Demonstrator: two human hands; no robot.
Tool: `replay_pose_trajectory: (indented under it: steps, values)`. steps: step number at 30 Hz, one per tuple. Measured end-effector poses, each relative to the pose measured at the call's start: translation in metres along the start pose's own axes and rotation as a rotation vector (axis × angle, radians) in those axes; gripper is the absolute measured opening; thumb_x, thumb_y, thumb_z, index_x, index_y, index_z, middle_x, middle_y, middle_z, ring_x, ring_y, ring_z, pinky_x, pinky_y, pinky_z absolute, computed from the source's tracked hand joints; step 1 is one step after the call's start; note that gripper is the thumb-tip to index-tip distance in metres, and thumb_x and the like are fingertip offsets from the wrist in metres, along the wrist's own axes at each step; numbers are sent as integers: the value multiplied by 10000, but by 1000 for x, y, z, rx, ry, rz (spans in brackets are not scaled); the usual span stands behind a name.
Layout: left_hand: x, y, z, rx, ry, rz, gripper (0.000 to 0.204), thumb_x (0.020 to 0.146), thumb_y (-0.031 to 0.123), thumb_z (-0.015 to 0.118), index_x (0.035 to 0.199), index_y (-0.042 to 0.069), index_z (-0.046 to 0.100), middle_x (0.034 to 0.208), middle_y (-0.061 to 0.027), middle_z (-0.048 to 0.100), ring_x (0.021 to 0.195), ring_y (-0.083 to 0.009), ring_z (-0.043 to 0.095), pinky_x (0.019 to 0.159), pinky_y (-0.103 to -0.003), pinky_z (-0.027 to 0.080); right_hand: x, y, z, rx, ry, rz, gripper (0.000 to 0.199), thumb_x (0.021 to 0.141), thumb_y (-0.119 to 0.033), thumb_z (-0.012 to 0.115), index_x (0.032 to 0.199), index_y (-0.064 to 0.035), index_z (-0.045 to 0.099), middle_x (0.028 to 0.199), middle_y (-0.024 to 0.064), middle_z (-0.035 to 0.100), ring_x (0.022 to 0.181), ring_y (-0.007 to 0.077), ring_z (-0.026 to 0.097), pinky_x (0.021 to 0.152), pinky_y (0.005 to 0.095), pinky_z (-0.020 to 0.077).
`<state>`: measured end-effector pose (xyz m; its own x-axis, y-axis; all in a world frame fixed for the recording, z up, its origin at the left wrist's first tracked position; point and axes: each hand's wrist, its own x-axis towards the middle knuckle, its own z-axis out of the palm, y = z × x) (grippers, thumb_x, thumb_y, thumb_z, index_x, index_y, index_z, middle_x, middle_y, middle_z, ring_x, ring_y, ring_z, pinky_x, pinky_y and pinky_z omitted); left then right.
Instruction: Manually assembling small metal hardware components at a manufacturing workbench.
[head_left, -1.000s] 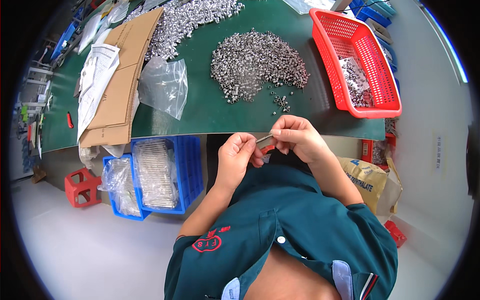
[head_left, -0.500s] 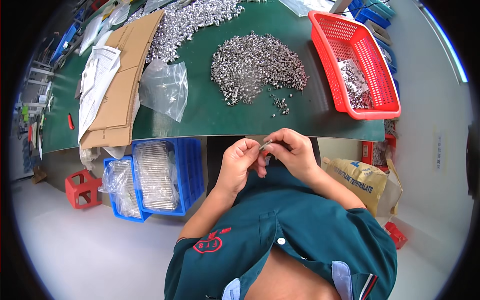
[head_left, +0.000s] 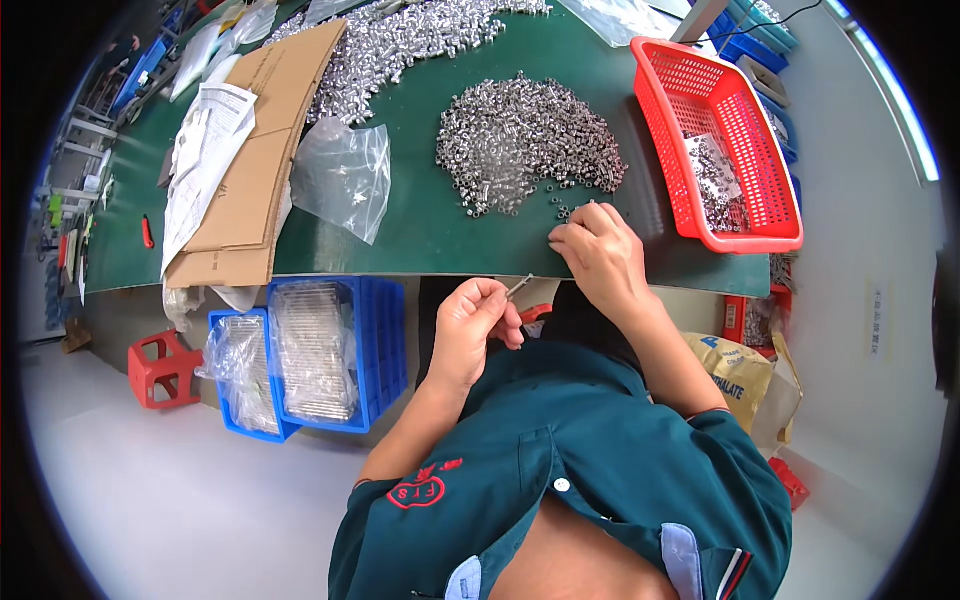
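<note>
While the left hand [head_left: 468,332] pinches a thin metal piece [head_left: 520,286] between thumb and forefinger near the centre of the frame, the right hand [head_left: 603,258] reaches over the front edge of a green table [head_left: 420,235], just right of centre; the thin piece slants up and to the right out of the left hand's closed grip, close to the table's edge; the right hand's fingers curl down with their tips close together, and whether they have hold of anything cannot be told. A few loose metal rings [head_left: 563,212] lie just beside those fingers; behind them, at upper centre, spreads a mound of small metal rings [head_left: 525,140], with a second, brighter heap of metal parts [head_left: 420,40] farther back at the top of the frame. A red perforated basket [head_left: 672,150] stands at upper right with small parts inside; a clear plastic bag [head_left: 345,180] lies left of the mound, beside flattened cardboard [head_left: 250,165] with white papers [head_left: 212,130] on it; below the table, blue crates [head_left: 385,350] and a red stool [head_left: 160,370] occupy the lower left, a yellow sack [head_left: 728,368] the lower right.
</note>
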<state>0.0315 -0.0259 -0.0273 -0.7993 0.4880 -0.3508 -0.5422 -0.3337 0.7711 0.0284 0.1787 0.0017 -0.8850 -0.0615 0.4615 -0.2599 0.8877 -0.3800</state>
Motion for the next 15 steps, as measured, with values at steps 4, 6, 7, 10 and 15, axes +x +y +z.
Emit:
replay_pose_trajectory:
  steps: [4,6,7,10,15]
  values:
    - [2,0,1,11,10,7,118,934,141,516,911,26,533,703,-75,604,532,-144,580,490,-251,491,-5,-3,-4,167,53,-39,88,729,-50,695,805,-46,651,767,55,604,684,207,574,599,307,474]
    - [1,1,3,80,13,52,117,935,133,513,914,19,532,709,-75,602,540,-141,581,498,-247,491,-14,-13,-9,584,-92,311,70,774,-62,677,828,-34,642,762,51,618,652,167,571,579,275,465]
    - [1,1,5,80,8,49,117,935,133,513,914,19,532,709,-75,602,540,-141,581,498,-247,491,-17,-17,-11,993,-235,661,66,819,-73,660,851,-22,634,758,47,632,621,126,567,558,244,455]
    - [2,1,9,164,4,93,122,939,129,506,916,12,533,712,-75,600,552,-138,583,510,-244,493,-23,-14,-9,1396,-280,829,88,859,-94,632,880,-10,617,752,48,630,603,83,554,537,209,437]
    - [0,1,13,268,9,125,129,944,121,500,918,0,538,711,-70,596,569,-130,581,535,-236,491,-27,-12,-8,1637,-312,968,78,848,-86,633,871,-16,611,743,55,626,601,90,554,535,223,439]
